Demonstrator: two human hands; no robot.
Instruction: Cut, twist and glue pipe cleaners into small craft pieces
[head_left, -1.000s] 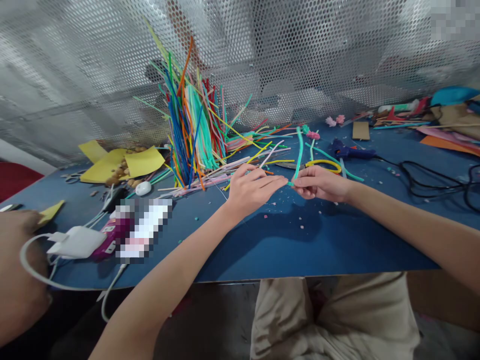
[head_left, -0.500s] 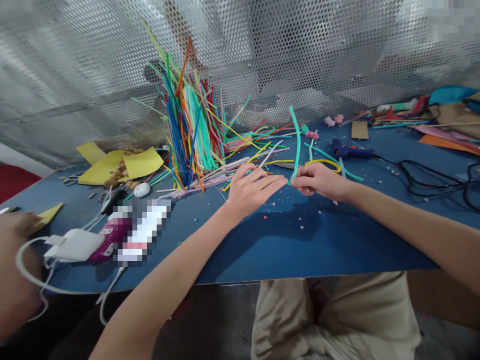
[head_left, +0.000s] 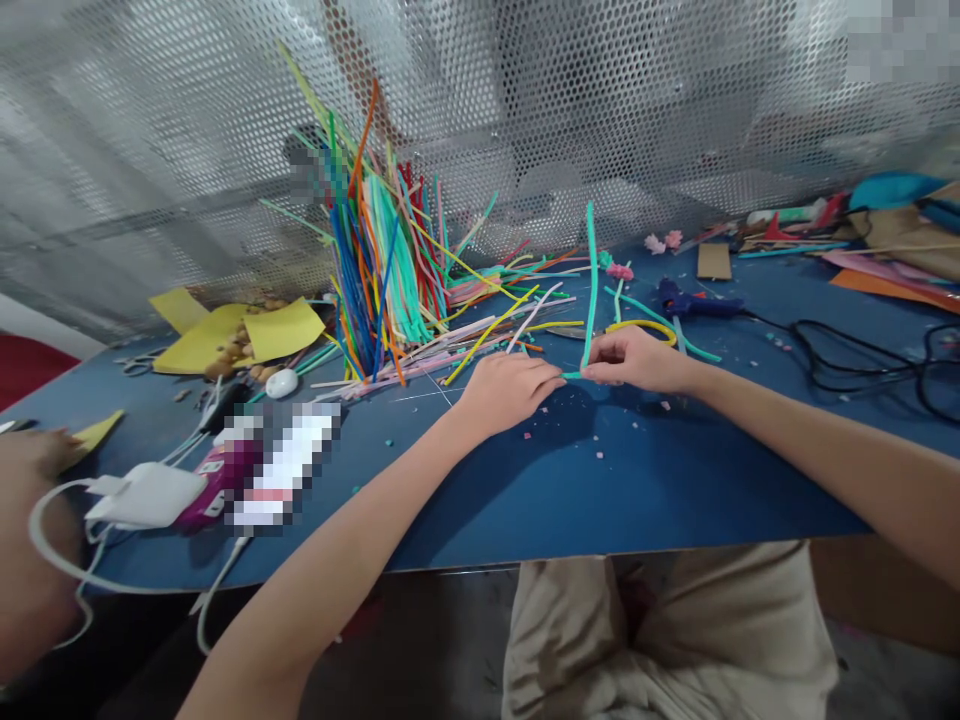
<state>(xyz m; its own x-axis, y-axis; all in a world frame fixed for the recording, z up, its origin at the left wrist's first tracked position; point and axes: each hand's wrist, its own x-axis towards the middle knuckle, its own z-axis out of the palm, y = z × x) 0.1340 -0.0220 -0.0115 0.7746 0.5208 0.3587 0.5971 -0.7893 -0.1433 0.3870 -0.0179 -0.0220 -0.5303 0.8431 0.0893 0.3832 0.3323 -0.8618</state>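
Pinching one fuzzy teal stem (head_left: 592, 275) at its base, the right hand (head_left: 637, 360) holds it nearly upright toward twelve o'clock. A short teal stretch runs to the left hand (head_left: 510, 392), whose fingers lie pressed together; whether they grip it, I cannot tell. Speckled blue table (head_left: 517, 510) reaches from both hands to its front edge at six o'clock. One glue gun (head_left: 701, 303) lies at two, beyond the right hand; an uncountable stem bundle (head_left: 394, 270) stands at eleven.

Dim, diffuse light, soft shadows on the blue table (head_left: 675, 500), wide-lens stretching at edges, pixelated patches
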